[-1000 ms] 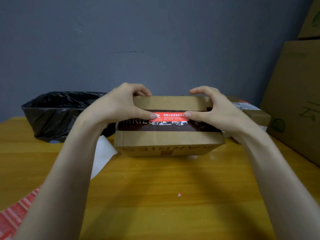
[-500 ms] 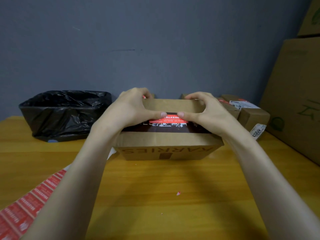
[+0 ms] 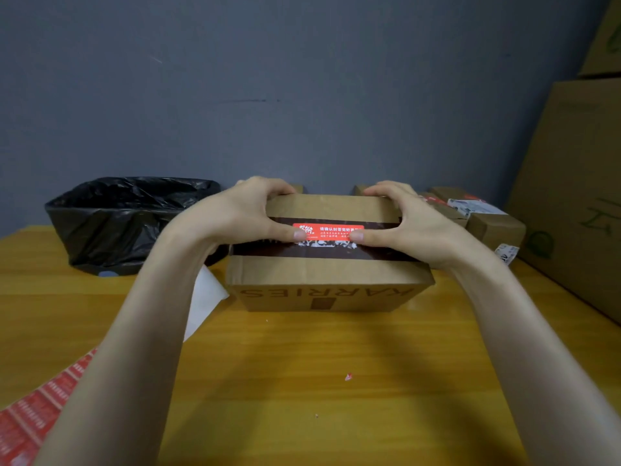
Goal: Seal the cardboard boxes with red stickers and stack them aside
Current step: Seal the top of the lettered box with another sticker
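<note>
A brown cardboard box [image 3: 322,270] with a dark tape band across its lid stands on the wooden table [image 3: 302,381] in front of me. A red sticker [image 3: 331,229] lies on the band over the lid seam. My left hand [image 3: 242,213] grips the box's far left edge, with its thumb pressing the sticker's left end. On the other side, my right hand [image 3: 413,223] grips the far right edge, and its thumb presses the sticker's right end.
A sheet of red stickers [image 3: 33,412] lies at the table's near left, with a white paper [image 3: 205,297] beside the box. A bin lined with a black bag [image 3: 117,216] stands back left. Smaller sealed boxes [image 3: 487,220] and large cartons [image 3: 578,183] stand at the right.
My thumbs slid together over the sticker half a second ago and have now spread back out to its ends. Both hands stay on the box, which has not moved.
</note>
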Demonstrator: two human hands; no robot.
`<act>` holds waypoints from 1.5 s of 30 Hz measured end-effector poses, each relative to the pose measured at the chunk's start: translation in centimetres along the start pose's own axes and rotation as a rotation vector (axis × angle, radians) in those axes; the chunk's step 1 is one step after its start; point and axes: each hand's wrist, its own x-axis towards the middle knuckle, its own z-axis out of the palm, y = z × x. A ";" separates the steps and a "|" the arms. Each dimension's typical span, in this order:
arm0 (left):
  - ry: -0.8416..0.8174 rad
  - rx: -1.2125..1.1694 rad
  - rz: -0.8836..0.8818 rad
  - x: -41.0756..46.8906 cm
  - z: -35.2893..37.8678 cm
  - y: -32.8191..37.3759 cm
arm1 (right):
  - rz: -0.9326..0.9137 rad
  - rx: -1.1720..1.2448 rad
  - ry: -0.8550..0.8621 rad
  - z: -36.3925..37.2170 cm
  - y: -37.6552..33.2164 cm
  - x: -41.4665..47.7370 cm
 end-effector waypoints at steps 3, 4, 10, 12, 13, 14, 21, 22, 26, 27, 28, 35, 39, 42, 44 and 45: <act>-0.044 0.044 0.037 -0.2 -0.3 -0.2 | -0.021 0.037 -0.041 -0.5 0.1 -0.2; -0.082 0.079 0.049 -0.5 -0.5 -0.2 | -0.021 0.065 -0.050 -0.6 0.2 -0.2; -0.278 0.423 0.062 -1.2 -0.3 0.3 | 0.014 0.195 0.020 -0.4 0.3 0.0; -0.259 0.447 0.074 -1.1 0.1 0.5 | 0.026 0.240 0.074 -0.1 0.4 0.0; -0.243 0.443 0.096 -1.0 0.2 0.6 | 0.033 0.268 0.091 0.0 0.4 0.1; -0.223 0.440 0.125 -0.9 0.2 0.5 | 0.041 0.299 0.104 0.0 0.5 0.1; -0.113 0.272 0.112 -1.5 -1.7 -1.3 | 0.078 0.531 0.166 -0.7 1.3 0.1; -0.059 0.226 0.096 -1.7 -2.3 -1.8 | 0.089 0.563 0.190 -1.0 1.4 0.2; 0.181 0.011 0.050 -1.9 -3.4 -2.2 | 0.159 0.577 0.375 -0.9 1.5 0.5; 0.235 -0.026 0.027 -1.6 -3.1 -2.0 | 0.166 0.535 0.411 -0.4 1.2 0.6; 0.284 -0.075 -0.007 -1.3 -2.7 -1.8 | 0.165 0.496 0.426 0.3 0.8 0.7; 0.368 -0.279 -0.108 0.6 0.2 -0.4 | 0.038 0.420 0.227 6.4 -1.9 0.7; 0.345 -0.152 -0.165 1.2 0.8 -0.6 | 0.022 0.414 0.113 7.7 -2.1 0.0; 0.306 -0.094 -0.161 1.4 1.1 -0.7 | 0.012 0.482 0.142 7.5 -2.0 -0.1; 0.287 -0.101 -0.132 1.4 1.2 -0.5 | 0.006 0.522 0.170 7.2 -1.9 0.2; 0.276 -0.115 -0.111 1.4 1.2 -0.3 | 0.005 0.534 0.180 7.0 -1.7 0.3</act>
